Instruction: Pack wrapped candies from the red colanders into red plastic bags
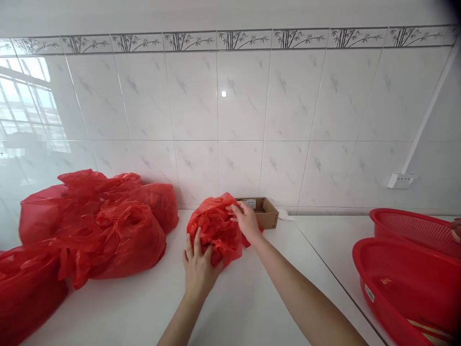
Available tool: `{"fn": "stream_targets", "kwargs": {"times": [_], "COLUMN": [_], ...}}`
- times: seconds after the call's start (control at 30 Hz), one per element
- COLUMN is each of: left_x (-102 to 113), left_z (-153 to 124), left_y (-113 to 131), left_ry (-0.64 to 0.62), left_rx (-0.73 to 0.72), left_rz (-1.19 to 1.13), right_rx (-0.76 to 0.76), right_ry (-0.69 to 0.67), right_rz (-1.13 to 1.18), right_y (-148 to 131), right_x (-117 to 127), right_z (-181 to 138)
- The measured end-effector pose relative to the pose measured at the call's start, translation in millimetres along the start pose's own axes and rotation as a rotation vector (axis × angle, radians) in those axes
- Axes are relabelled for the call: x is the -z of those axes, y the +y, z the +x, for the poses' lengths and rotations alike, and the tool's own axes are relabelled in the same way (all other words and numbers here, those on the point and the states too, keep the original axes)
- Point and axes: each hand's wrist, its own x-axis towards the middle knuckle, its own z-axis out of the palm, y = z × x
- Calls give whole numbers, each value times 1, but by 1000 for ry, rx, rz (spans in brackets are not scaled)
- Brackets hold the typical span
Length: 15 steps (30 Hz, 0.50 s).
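Note:
A small red plastic bag (216, 226), stuffed and crumpled, sits on the white counter (144, 307) near the tiled wall. My left hand (197, 269) presses against the bag's near side, its fingers spread over the plastic. My right hand (247, 220) grips the bag's top right, fingers pinching the plastic. What the bag contains is hidden.
A heap of larger red plastic bags (104, 226) fills the left of the counter. A small open cardboard box (264, 211) stands against the wall behind the bag. Two red plastic baskets (406, 269) sit at the right, with another person's fingers (456, 229) at the far edge. A white power strip (400, 180) hangs on the wall.

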Motion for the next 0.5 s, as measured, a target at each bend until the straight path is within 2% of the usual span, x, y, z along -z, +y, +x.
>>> {"fn": "stream_targets", "kwargs": {"times": [0.13, 0.23, 0.33, 0.43, 0.5], "left_x": [-10, -15, -12, -6, -3], "left_z": [27, 38, 36, 29, 27], "left_y": [-7, 2, 22, 46, 59], "left_ry": [-66, -66, 19, 140, 128], "left_rx": [-10, -16, -26, -121, -207], "left_rz": [23, 15, 2, -35, -51], "right_rx": [-34, -87, -92, -67, -63], "right_ry": [10, -32, -54, -61, -74], "right_rz": [360, 348, 291, 231, 221], "right_y": [-23, -27, -21, -14, -12], "right_x": [45, 68, 76, 72, 67], "right_z": [-15, -25, -31, -35, -39]}}
